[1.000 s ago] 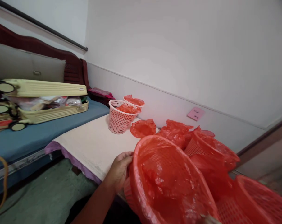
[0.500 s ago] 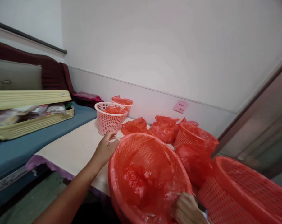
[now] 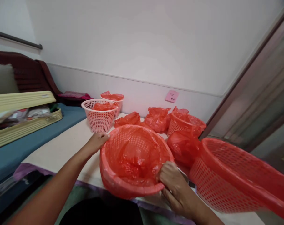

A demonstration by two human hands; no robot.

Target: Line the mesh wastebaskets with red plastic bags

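A round red plastic basket tilts toward me at the table's near edge. A thin red plastic bag lines its inside and is folded out over the rim. My left hand is closed at the left rim, thumb on top, other fingers partly hidden. On the right side my right hand grips the rim and the bag, its fingers inside and its thumb below outside.
Two pale pink baskets holding red bags stand at the back left. Loose red bags and a lined basket sit along the wall. A larger red basket is at the right. An open yellow suitcase lies on the bed.
The basket's near side has come up into view, and my right hand has moved up and left along with it. My left hand has closed onto the left rim. The view has shifted right.
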